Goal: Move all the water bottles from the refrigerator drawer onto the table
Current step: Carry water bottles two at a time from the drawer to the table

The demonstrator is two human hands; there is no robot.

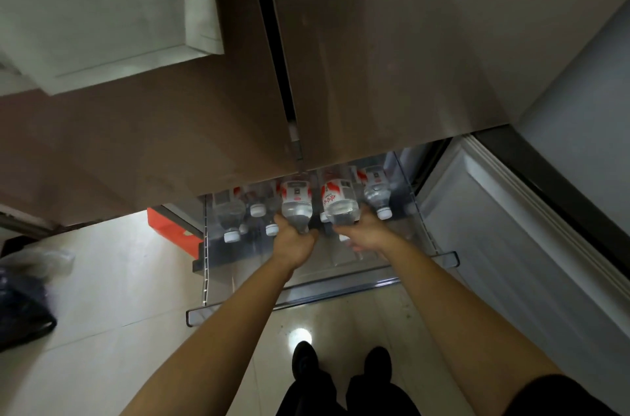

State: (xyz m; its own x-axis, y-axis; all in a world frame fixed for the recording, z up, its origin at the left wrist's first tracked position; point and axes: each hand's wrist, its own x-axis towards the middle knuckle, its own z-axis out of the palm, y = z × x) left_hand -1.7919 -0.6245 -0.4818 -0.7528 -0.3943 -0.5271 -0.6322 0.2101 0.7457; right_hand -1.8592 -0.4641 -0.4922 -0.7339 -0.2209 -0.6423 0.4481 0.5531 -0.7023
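A clear refrigerator drawer (341, 286) is pulled out below the closed steel doors. Several clear water bottles with red-and-white labels and white caps lie in it, necks toward me. My left hand (294, 238) is closed around the neck end of one bottle (296, 201) near the drawer's middle. My right hand (366, 234) grips the neck end of a second bottle (339, 202) just to the right. More bottles lie at the left (230, 211) and at the right (376, 192). No table is in view.
An open white freezer door (504, 245) stands to the right of the drawer. An orange box (174, 228) sits on the tiled floor left of the drawer, and a dark plastic bag (24, 296) lies at far left. My feet (341, 361) stand before the drawer.
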